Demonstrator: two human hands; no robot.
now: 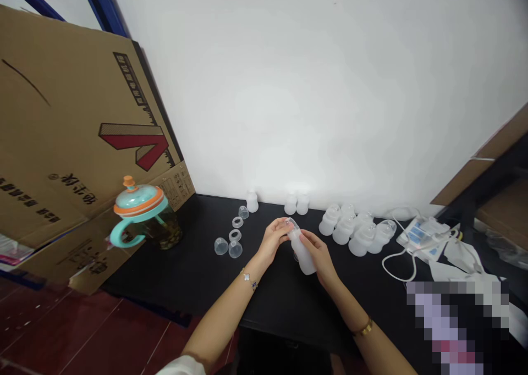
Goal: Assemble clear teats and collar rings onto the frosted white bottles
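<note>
The bottle (304, 257) hangs tilted in both hands over the desk (181, 276), its base toward five o'clock and its clear top (292, 224) toward eleven. The left hand (277, 237) is clamped on that top, fingers bent round it; the right hand (319, 252) is closed on the body. Whether the top is fully seated, I cannot tell.

Taking the held bottle as the dial's centre, the cluster (363, 240) of bottles at two to three o'clock looks finished: they stand close together, and the nearer ones show clear domes. The held one seems to be in the middle of assembly.

What looks left lies on the other side. The loose rings (235, 235) lie at nine to ten o'clock, two of them, apart from each other. Loose domes (235, 248) sit at nine o'clock, two side by side, with another dome (243, 212) at ten, just beside a lone bottle (252, 202). A pair of bottles (290, 203) stands at twelve, near the wall (289, 116); these three seem to be waiting, though their tops are too small to judge. By that reading, more is done than remains.
</note>
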